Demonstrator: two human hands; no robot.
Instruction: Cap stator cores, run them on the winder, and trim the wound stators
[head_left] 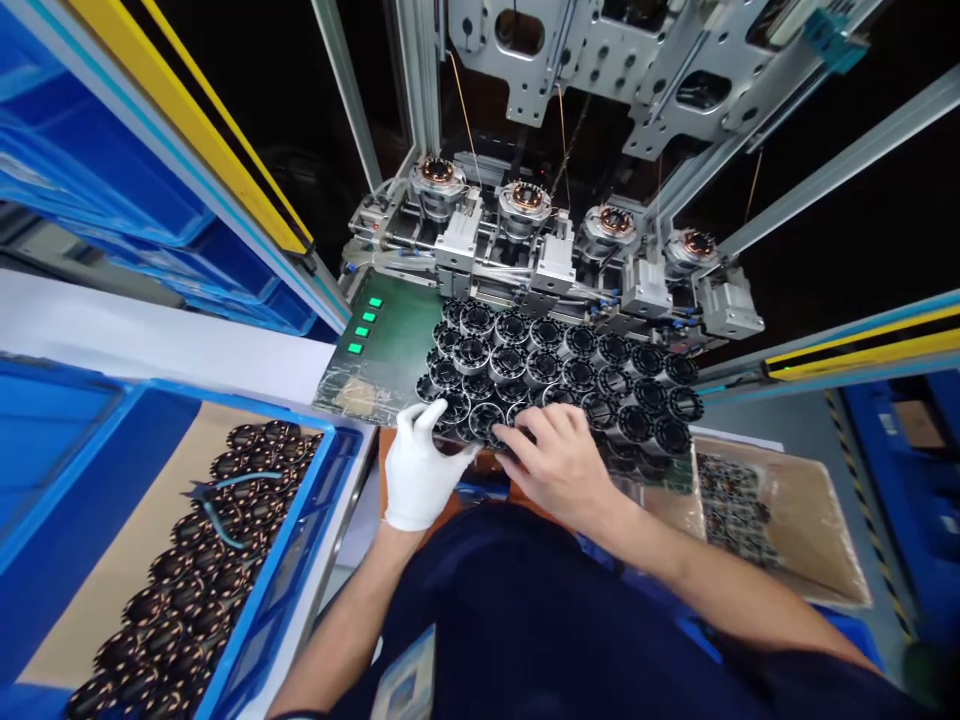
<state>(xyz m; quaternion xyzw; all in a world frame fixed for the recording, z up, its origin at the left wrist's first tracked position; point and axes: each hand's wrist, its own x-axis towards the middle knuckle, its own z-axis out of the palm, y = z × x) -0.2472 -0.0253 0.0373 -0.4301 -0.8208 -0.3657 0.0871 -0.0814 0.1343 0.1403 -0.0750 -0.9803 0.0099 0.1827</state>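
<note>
Black-and-silver motor stator cores (543, 366) stand upright in tight rows on a green worktable (401, 330). My left hand (424, 468), in a white glove, is curved around a core at the front left corner, fingers on its far side and thumb toward me. Bare and bent at the fingers, my right hand (559, 462) grips at the front row, its fingertips against a stator core (486, 420) just right of the glove. The palm side of the right hand and some front cores are hidden.
Behind the rows, a winding machine (555, 262) carries several copper-wound stators (525, 197). At left, a blue bin (315, 440) contains wound stators and blue-handled cutters (225, 500). More cores lie in a lined box (810, 510) at right. Yellow-edged posts (225, 130) flank the station.
</note>
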